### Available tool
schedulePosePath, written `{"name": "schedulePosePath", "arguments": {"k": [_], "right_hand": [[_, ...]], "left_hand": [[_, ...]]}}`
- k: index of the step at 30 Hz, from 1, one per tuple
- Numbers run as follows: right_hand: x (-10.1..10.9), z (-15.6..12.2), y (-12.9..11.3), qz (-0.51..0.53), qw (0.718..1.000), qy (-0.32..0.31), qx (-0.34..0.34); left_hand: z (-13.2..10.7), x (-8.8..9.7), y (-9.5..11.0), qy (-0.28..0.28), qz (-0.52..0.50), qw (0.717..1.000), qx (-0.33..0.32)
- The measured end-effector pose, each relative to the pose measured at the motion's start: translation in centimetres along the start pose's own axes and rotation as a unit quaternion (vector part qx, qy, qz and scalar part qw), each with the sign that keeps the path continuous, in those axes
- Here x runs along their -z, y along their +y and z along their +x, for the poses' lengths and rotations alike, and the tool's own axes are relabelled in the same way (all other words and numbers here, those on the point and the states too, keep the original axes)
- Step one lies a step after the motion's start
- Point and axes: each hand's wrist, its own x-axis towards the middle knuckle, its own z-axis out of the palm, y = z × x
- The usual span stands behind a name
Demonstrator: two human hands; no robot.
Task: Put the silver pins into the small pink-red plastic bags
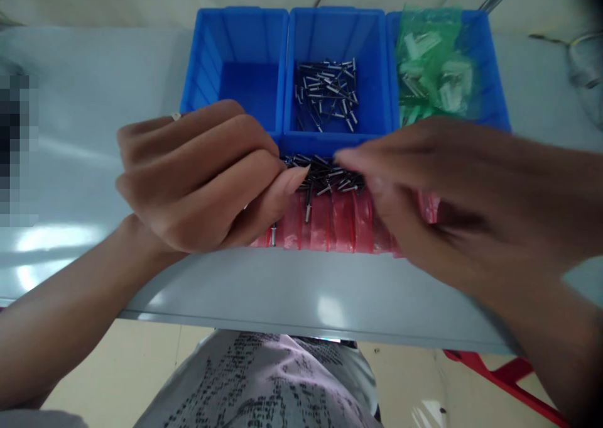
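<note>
My left hand, with a ring on one finger, is curled closed above the table, its thumb pressed against the bent forefinger. What it holds, if anything, is hidden. My right hand reaches in from the right, slightly blurred, fingers stretched out and thumb apart from them; nothing shows between them. Between the hands lies a heap of blind rivets, just in front of the blue bins. Small red plastic bags lie in a row under and before the heap. A single rivet rests across the bags.
Three blue bins stand side by side: the left bin shows a bare floor, the middle bin holds loose rivets, and the right bin holds green bags with pale parts inside. Below the table edge is a red frame.
</note>
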Motion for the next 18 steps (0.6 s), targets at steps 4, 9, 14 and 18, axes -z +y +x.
{"name": "schedulePosePath", "arguments": {"k": [4,9,14,18], "right_hand": [[-0.9,-0.7,1.7,-0.166,0.969,-0.130,0.132],[-1.5,-0.8,1.2,-0.155,0.974,-0.129,0.101],[-1.3,-0.7,0.4,-0.146,0.983,-0.096,0.058],[-0.9,-0.5,0.4,-0.123,0.987,-0.074,0.072]], "left_hand": [[0.1,0.0,-0.3,0.000,0.007,1.000,-0.025],[0.1,0.1,-0.3,-0.006,0.021,1.000,-0.018],[0.1,-0.2,-0.4,0.009,0.024,0.999,-0.033],[0.2,-0.2,-0.3,0.004,0.024,0.999,-0.034]]}}
